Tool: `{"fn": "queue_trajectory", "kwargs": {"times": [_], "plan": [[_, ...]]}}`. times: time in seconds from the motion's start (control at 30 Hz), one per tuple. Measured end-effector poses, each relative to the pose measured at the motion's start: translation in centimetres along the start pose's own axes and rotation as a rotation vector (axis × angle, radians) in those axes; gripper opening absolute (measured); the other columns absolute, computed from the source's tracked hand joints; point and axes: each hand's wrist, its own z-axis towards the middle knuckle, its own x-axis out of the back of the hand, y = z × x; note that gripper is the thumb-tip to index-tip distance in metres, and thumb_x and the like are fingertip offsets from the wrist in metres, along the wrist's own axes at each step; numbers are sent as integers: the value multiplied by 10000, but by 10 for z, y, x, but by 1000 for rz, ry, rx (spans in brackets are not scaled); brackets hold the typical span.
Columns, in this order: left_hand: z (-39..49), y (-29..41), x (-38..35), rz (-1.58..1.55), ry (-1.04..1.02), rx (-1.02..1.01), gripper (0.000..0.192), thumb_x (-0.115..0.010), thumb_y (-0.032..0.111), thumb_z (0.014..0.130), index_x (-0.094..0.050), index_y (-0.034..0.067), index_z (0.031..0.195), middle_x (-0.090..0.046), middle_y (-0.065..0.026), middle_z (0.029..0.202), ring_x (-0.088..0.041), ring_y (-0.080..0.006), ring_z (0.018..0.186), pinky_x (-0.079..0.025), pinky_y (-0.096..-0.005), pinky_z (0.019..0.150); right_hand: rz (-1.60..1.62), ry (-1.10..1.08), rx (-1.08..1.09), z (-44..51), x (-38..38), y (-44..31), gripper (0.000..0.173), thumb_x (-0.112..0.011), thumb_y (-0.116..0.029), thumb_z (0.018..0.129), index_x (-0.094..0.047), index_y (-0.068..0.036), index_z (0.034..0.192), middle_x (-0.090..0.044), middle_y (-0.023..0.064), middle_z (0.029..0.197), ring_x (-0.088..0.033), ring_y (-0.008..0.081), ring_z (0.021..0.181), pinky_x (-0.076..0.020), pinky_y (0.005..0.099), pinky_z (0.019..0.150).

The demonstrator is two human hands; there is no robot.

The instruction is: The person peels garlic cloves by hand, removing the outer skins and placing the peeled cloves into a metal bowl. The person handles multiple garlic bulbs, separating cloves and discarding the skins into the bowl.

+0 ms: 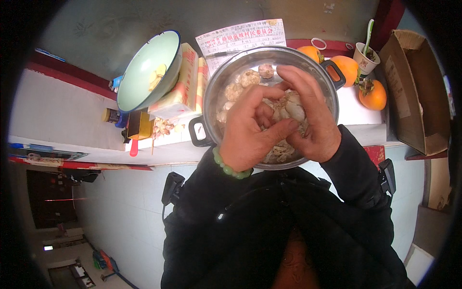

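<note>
In front of me is a stainless-steel pot (213, 104) with black side handles. Whole garlic bulbs (249, 77) lie toward its far left side, and papery garlic skins (279, 153) lie near its front. My left hand (249, 126), wearing a green bead bracelet (231, 171), has curled fingers and reaches over the pot. Facing it, my right hand (314, 115) arches with its fingers bent. Both thumbs come close together. Pale garlic cloves (294, 110) show between the hands; whether they are held or lie in the pot below is unclear, since the fingers hide the contact.
A pale green enamel bowl (144, 76) with sliced pieces leans tilted on tissue packs (180, 88). Garlic cloves (164, 127) lie beside a yellow box (140, 124). Behind the pot is a handwritten paper (249, 34). Persimmons (373, 95), a paper cup (364, 59) and a cardboard box (408, 90) stand right.
</note>
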Motion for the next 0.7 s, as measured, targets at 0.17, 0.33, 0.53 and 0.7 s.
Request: {"fn": "queue_trajectory", "kwargs": {"times": [0.17,0.33,0.53,0.7], "plan": [[-4,-6,-2,191,61,-120,374,-746,-2,693,-550,33,1011,-477,-34,928,-458,-54,616,-393,-200,554,31,-10,-55,-3,-1,-3,841,-666,49,639,-298,-34,1391,-453,170,1251,-465,308,1170,-351,374,1005],[5,-14,0,283,118,-301,239,-663,39,807,-542,24,1012,-524,-35,845,-458,-46,618,-386,-200,553,31,-38,-13,-6,-4,-4,865,-686,61,652,-272,-32,1406,-479,149,1201,-495,273,1118,-359,351,988],[0,-11,1,97,150,-187,120,-572,90,905,-556,5,987,-567,-38,840,-470,-42,670,-404,-202,594,291,-12,-170,-2,-8,-8,857,-687,59,672,-267,-40,1413,-480,164,1231,-485,282,1165,-362,339,991],[-1,-12,-4,-2,65,-69,195,-582,95,894,-587,8,1068,-560,-59,942,-488,-68,712,-410,-225,620,119,-68,-174,-1,-2,-9,860,-706,31,689,-263,-60,1420,-458,167,1285,-459,267,1209,-357,332,1009]]}}
